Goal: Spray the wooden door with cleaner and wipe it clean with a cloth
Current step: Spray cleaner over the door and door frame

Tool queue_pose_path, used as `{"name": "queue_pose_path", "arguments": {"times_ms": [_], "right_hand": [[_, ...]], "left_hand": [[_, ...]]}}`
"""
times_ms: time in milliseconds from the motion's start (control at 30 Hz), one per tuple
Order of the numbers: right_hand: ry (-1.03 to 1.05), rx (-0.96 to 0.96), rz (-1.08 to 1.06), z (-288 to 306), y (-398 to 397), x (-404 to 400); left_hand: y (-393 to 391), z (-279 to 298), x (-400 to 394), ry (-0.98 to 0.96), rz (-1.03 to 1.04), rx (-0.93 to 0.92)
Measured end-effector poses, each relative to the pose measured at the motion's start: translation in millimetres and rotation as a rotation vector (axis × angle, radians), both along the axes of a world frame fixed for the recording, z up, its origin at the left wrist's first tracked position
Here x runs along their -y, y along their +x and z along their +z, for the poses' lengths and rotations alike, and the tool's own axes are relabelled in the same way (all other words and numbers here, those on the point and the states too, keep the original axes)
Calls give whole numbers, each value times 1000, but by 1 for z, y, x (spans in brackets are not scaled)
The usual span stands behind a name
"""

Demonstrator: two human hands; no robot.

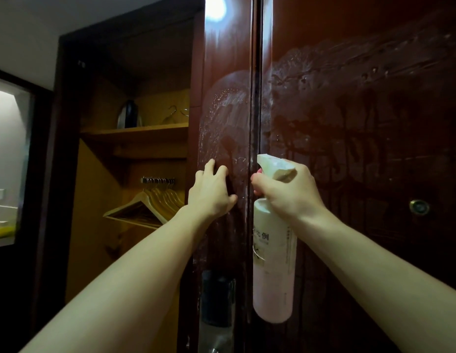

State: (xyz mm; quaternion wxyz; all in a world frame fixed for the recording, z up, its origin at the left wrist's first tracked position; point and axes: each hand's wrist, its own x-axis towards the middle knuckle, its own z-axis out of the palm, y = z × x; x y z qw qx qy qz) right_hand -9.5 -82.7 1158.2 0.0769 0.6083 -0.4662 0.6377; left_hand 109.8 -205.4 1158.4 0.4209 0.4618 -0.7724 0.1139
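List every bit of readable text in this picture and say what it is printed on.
"侧": the one clear character in the large print on the spray bottle, which the right hand grips; the characters beside it are cut off at the bottle's edge.
Small vertical print down the bottle's right side: too small to read.
Door, lock plate, closet: no text visible.

Right hand [289,192] around spray bottle [274,263], left hand [211,193] on foam-streaked wooden door [362,138], perhaps gripping its edge
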Motion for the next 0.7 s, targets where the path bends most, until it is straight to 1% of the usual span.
{"name": "queue_pose_path", "arguments": {"times_ms": [233, 467, 600, 700], "right_hand": [[25, -50, -86, -6, -5, -5], [50, 76, -13, -18, -13, -5], [67, 32, -96, -27, -17, -13], [86, 24, -96, -35, -26, -18]], "left_hand": [[-1, 4, 0, -43, -10, -20], [-12, -1, -3, -13, 18, 9], [-13, -12, -2, -23, 13, 21], [-11, -22, 0, -26, -4, 42]]}}
